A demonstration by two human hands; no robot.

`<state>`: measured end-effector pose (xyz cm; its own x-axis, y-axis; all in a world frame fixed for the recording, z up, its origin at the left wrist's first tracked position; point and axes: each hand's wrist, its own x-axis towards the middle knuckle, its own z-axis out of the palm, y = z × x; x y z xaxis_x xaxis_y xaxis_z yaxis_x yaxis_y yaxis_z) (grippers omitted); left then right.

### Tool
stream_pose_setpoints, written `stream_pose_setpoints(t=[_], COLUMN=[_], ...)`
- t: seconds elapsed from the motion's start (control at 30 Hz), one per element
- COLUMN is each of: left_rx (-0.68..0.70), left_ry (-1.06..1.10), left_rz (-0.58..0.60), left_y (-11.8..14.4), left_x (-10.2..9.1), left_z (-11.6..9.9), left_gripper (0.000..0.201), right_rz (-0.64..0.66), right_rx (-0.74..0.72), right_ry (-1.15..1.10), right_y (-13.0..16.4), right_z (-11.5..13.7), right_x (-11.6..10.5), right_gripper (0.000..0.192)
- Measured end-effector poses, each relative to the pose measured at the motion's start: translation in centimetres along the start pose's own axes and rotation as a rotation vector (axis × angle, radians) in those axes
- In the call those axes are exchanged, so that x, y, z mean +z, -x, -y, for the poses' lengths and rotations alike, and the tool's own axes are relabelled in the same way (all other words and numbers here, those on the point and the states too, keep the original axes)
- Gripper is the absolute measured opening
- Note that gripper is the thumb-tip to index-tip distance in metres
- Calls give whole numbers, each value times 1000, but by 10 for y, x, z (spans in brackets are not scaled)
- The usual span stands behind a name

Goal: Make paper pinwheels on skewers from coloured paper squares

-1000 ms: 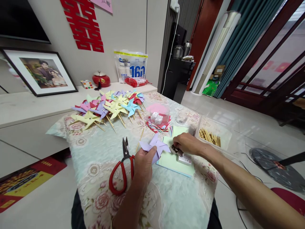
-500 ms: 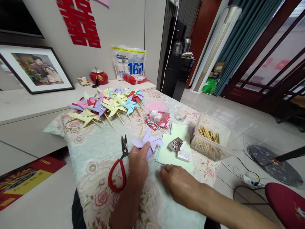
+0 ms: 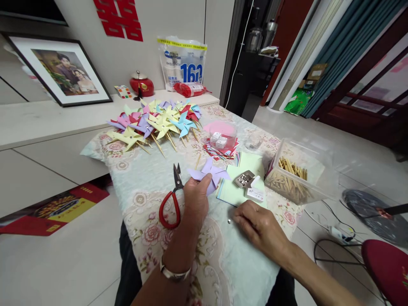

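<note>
My left hand (image 3: 196,197) pinches a light purple paper pinwheel (image 3: 216,173) between thumb and fingers. A wooden stick (image 3: 198,161) shows just behind its vanes. To the right, my right hand (image 3: 259,221) rests on the cloth with curled fingers; whatever they hold, if anything, is hidden. A small silver tack (image 3: 229,221) lies on the cloth beside its fingertips. Red-handled scissors (image 3: 178,183) lie left of my left hand. Beyond my right hand, an open box of metal tacks (image 3: 245,179) and a white small box (image 3: 254,194) sit on pale green paper sheets (image 3: 234,172).
Several finished pinwheels (image 3: 164,125) are heaped at the table's far left. A clear bin of wooden sticks (image 3: 291,189) stands at the right edge. A round clear container (image 3: 231,136) sits on red paper pieces (image 3: 212,154). A maroon stool (image 3: 384,265) is at right.
The view has tilted and shifted, so the table sits higher and further right. My right hand has drawn aside, and the silver tack now shows beside it. My left hand still holds the pinwheel.
</note>
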<state>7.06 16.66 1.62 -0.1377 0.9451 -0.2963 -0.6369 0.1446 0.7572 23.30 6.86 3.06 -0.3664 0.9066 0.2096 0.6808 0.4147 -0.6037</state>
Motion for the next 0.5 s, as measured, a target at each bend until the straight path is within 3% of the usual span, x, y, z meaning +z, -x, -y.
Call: stream_pose_setpoints(t=[0.1, 0.3, 0.5], left_rx=[15, -7, -4], left_ry=[6, 14, 32], left_rz=[12, 9, 1], left_y=[0, 0, 0], left_x=[0, -1, 0], left_z=[0, 2, 2], left_gripper=[26, 32, 33], right_rz=[60, 53, 130], right_rx=[-47, -70, -24], right_ry=[15, 122, 172], right_y=[8, 9, -5], right_z=[-2, -11, -6], right_x=[7, 21, 18], right_gripper=[18, 22, 17])
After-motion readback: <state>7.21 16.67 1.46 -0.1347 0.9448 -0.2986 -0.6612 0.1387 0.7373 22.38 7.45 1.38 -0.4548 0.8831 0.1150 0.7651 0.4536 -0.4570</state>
